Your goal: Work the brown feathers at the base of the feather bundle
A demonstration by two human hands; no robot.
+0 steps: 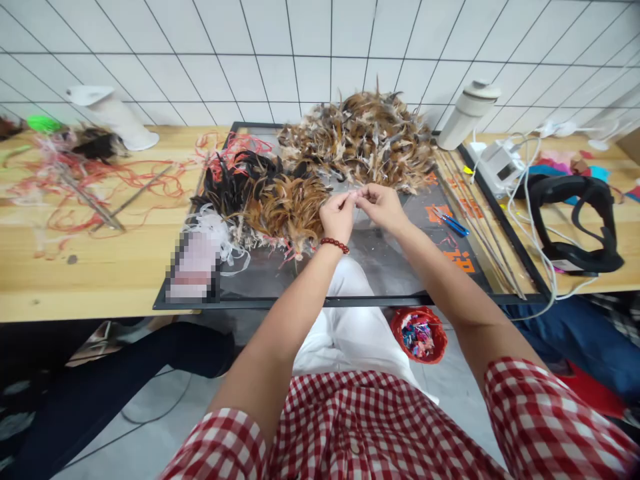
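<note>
My left hand [337, 215], with a red bead bracelet on its wrist, and my right hand [383, 205] meet fingertip to fingertip over a dark work mat [380, 267]. Together they pinch something small and thin between them, too small to name. Just left of my left hand lies a bundle of brown feathers [285, 210]. A big heap of brown and grey feathers [363, 140] lies beyond my hands. Dark feathers with red string [235, 177] lie further left.
Blue-handled scissors [451, 222] and thin sticks [475, 213] lie right of my hands. A white bottle [467, 115], a white device with cables [495, 167] and a black headset [575, 220] sit at the right. Red threads [100, 180] litter the wooden table on the left. A red basket [420, 333] stands below.
</note>
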